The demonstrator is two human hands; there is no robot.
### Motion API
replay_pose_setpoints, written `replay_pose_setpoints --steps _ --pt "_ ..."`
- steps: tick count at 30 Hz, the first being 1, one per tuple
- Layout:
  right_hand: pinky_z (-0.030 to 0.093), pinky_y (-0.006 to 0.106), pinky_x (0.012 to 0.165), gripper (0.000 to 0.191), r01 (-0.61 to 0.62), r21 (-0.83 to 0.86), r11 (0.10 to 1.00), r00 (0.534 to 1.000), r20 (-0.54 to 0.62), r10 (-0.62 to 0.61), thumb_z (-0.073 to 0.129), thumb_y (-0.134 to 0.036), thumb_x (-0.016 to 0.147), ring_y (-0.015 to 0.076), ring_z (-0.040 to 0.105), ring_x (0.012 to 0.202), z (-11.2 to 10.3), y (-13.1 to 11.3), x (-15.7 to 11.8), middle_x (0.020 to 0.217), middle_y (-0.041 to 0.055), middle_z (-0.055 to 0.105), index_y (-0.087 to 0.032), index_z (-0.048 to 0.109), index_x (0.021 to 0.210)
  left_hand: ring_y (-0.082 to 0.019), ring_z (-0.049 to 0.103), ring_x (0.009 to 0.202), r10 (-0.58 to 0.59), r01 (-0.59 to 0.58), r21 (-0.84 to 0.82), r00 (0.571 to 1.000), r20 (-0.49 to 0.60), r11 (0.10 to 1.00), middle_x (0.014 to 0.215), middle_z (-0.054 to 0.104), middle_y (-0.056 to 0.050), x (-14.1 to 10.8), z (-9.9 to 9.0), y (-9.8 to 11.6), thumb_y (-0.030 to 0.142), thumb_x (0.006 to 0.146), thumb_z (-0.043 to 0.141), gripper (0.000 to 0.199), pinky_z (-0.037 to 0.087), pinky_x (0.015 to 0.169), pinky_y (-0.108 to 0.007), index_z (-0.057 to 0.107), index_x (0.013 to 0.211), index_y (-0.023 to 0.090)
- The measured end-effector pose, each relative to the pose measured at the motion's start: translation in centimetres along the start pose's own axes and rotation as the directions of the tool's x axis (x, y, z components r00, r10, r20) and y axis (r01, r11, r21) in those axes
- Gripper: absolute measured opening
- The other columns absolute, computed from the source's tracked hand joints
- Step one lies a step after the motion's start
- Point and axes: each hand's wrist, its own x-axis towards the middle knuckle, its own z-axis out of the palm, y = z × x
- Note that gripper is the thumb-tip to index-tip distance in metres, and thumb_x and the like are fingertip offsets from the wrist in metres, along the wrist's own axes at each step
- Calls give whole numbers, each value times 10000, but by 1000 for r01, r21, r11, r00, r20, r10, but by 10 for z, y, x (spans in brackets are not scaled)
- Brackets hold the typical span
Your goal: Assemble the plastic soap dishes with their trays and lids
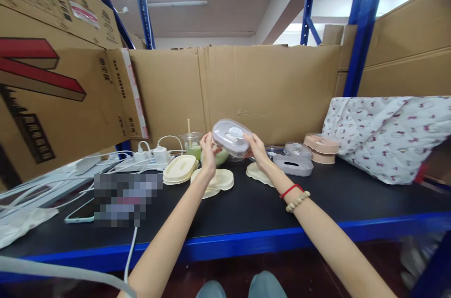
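Between my hands, raised above the black tabletop, is a translucent oval plastic lid [225,134] with a round whitish label. My left hand [209,151] grips its left edge, and my right hand [256,147] holds its right edge with the fingers on top. Under and left of my hands lie cream oval plastic pieces [220,178]. Another cream piece [259,173] sits below my right wrist. A greenish round item behind my left hand is partly hidden.
Cream lids [180,168], a drink cup with a straw [193,145] and a power strip with chargers [150,159] stand left. A phone [81,212] lies front left. At right are a grey oval tray [294,165], pink containers [321,147] and a patterned quilted cloth [384,138]. Cardboard [271,91] walls the back.
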Motion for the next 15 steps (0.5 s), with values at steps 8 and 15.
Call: replay_pose_setpoints --steps 8,15 --pt "560 279 549 870 70 -203 977 784 -594 -179 461 -733 636 221 594 1019 -92 3 39 1364 156 424 -230 334 1334 -119 560 399 -157 158 -39 987 31 987 673 557 35 -19 10 15 283 808 423 246 438 451 -230 400 1044 217" --pt "562 349 508 871 -74 -246 967 681 -720 -131 470 -682 656 245 620 950 -152 24 50 1351 174 419 -267 223 1381 -113 532 383 -181 181 -17 983 0 983 664 548 30 -15 8 14 322 786 416 241 422 427 -226 438 1005 224"
